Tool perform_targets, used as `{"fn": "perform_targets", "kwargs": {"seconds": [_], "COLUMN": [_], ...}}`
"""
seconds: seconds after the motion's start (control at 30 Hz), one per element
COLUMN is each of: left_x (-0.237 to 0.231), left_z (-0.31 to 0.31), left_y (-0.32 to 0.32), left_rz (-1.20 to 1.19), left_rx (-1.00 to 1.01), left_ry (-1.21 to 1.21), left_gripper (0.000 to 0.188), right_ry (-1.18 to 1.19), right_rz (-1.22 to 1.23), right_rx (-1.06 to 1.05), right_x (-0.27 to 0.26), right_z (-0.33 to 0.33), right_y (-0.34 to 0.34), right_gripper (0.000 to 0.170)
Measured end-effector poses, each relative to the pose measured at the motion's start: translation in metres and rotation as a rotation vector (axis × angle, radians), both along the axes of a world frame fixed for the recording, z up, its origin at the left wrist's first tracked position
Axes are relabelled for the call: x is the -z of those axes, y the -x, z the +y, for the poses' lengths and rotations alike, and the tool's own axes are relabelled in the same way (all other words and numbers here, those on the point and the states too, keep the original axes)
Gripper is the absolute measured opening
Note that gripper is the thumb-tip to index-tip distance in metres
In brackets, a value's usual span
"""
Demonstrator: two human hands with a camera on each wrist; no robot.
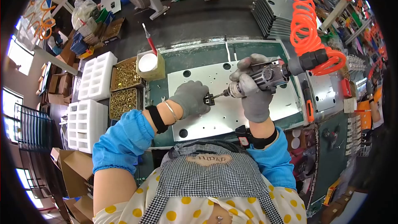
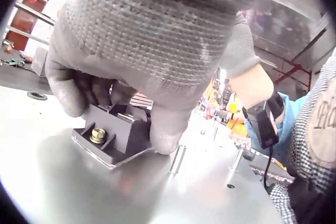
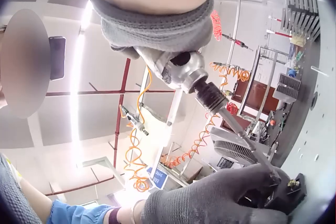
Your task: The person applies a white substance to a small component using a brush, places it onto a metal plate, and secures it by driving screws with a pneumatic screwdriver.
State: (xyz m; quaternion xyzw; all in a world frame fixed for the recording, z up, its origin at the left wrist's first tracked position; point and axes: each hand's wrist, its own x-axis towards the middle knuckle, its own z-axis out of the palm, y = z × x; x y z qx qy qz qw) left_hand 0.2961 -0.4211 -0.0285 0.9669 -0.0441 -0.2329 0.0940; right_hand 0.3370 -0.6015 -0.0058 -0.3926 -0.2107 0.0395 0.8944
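Driver (image 1: 267, 76) gripped in R hand (image 1: 254, 101), bit (image 1: 219, 95) pointing L of it toward blk bracket (image 1: 209, 99), pinched on plate (image 1: 203, 132) by nearer L hand (image 1: 190, 98); bit-bracket contact unclear.

black bracket (image 2: 125, 139) on silver panel (image 1: 201, 127), brass bolt (image 2: 97, 135) at one side; grey driver (image 1: 265, 77) tilted toward bracket

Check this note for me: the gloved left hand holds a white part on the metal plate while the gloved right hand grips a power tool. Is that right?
Not quite: the left wrist view shows a black part, not a white one. The rest stands: the gloved left hand holds it on the metal plate while the gloved right hand grips a power tool.
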Motion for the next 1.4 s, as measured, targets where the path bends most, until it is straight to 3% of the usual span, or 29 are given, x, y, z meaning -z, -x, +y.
{"fn": "perform_targets", "kwargs": {"seconds": [0.37, 0.47, 0.53, 0.6, 0.67, 0.7, 0.8, 1.23, 1.4], "left_x": [0.011, 0.016, 0.02, 0.021, 0.011, 0.014, 0.017, 0.019, 0.023], "left_z": [0.01, 0.014, 0.014, 0.013, 0.014, 0.015, 0.017, 0.015, 0.017], "left_y": [0.009, 0.012, 0.01, 0.008, 0.013, 0.013, 0.014, 0.014, 0.014], "left_rz": [-0.135, -0.192, -0.194, -0.153, -0.178, -0.215, -0.263, -0.246, -0.219], "left_rx": [-0.001, 0.013, 0.011, -0.002, 0.007, 0.016, 0.025, 0.003, -0.007], "left_ry": [0.112, 0.153, 0.176, 0.183, 0.205, 0.214, 0.226, 0.211, 0.221], "left_gripper": [0.045, 0.043, 0.041, 0.04, 0.039, 0.039, 0.039, 0.04, 0.046], "right_ry": [0.208, 0.256, 0.34, 0.295, 0.452, 0.351, 0.416, 0.464, 0.335], "right_rz": [-0.046, -0.15, -0.323, -0.268, -0.17, -0.115, -0.161, -0.289, -0.159], "right_rx": [-0.014, -0.3, -0.631, -0.75, -0.438, -0.331, -0.245, -0.169, -0.182], "right_x": [-0.006, -0.013, -0.02, -0.023, -0.032, -0.024, -0.014, -0.02, -0.024], "right_z": [0.02, 0.019, 0.019, 0.02, 0.027, 0.035, 0.034, 0.042, 0.04], "right_y": [-0.003, -0.013, -0.029, -0.026, -0.011, -0.011, -0.017, -0.01, -0.011], "right_gripper": [0.048, 0.046, 0.037, 0.036, 0.038, 0.04, 0.045, 0.046, 0.046]}}
